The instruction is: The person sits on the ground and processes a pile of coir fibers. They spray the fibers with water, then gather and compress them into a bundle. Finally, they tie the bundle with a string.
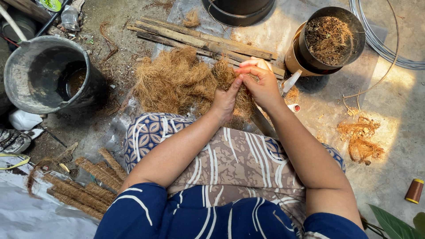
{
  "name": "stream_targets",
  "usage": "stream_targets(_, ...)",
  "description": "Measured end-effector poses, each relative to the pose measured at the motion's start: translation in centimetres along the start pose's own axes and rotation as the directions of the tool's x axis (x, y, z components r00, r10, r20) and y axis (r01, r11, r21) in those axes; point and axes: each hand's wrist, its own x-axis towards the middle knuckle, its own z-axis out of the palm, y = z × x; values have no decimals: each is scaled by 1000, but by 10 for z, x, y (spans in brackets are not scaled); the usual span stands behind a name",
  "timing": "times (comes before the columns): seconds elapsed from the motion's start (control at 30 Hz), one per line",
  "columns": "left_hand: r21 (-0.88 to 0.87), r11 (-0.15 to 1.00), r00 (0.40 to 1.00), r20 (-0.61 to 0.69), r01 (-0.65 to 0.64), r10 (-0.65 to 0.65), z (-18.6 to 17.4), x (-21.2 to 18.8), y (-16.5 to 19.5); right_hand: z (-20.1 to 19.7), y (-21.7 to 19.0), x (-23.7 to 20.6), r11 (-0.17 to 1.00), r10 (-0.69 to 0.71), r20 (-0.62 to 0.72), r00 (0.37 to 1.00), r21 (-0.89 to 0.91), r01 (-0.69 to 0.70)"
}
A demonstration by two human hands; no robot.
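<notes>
Over lap: left hand (pixel 225 101) & right hand (pixel 262 84), fingers clamped on 1 coir tuft (pixel 230 75) (2 pots (pixel 330 40) nearby).

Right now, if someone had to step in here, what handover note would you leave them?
Left hand and right hand: both closed on one clump of coconut fibre, held above the lap.
Loose fibre pile lies just ahead, in front of the bamboo sticks.
Done: several fibre-wrapped sticks lie at the left.
Left: the loose pile and bare sticks.
Thread spool sits far right; black pot of fibre upper right.
</notes>
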Motion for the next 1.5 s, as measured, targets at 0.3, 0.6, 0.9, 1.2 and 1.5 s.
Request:
stream_targets(0.3, -132, 989, 998, 7, 68, -67, -7, 14, 22, -9, 22, -20, 898, 207, 478, 853, 253, -360)
stream_targets(0.6, -195, 981, 996, 79, -23, 40, -2, 26, 41, 19, 39, -30, 898, 46, 371, 927, 391, -201)
stream_targets(0.9, -167, 983, 995, 45, -77, 86, 4, 20, 63, 16, -10, -36, 858, 302, 355, 885, 304, -415)
stream_targets(1.2, -241, 956, 985, -1, -166, 171, 5, 22, 84, 24, -1, -39, 845, 243, 353, 904, 381, -376)
stream_targets(1.5, -163, 965, 971, 90, -204, 220, 5, 17, 66, -24, -41, -11, 994, -109, -40, 993, 12, 109)
